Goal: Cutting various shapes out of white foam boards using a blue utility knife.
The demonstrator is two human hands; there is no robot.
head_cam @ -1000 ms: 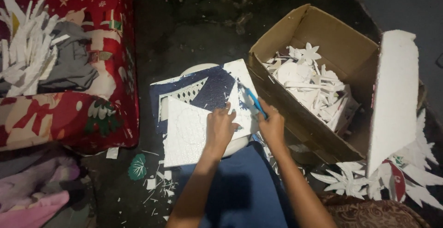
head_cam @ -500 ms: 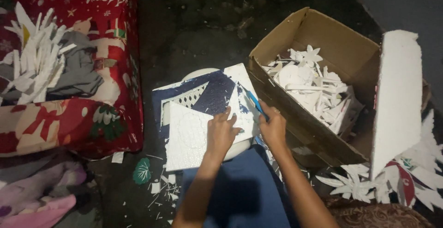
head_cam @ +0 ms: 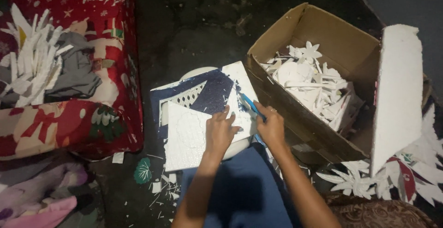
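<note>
Up right, an open brown cardboard box point(head_cam: 344, 48) of white foam cutouts point(head_cam: 314, 82) stands beside a tall foam slab point(head_cam: 397, 94); a red printed cushion point(head_cam: 99, 39) lies left. Centrally, the white foam sheet point(head_cam: 184, 138) lies on a round stool point(head_cam: 196, 73), its long axis running toward the box. Left hand point(head_cam: 220, 133) presses flat, fingers spread, on it; right hand point(head_cam: 271, 126), just beside, grips a blue cutter point(head_cam: 253, 106) at the sheet's right edge.

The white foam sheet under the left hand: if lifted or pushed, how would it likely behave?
The white foam sheet looks thin and flat under the left hand, so it is probably light and fairly stiff. Crumbs and cut scraps on the floor suggest it snaps or sheds easily. Overhanging the round stool, it may slide or tip if pushed.
</note>
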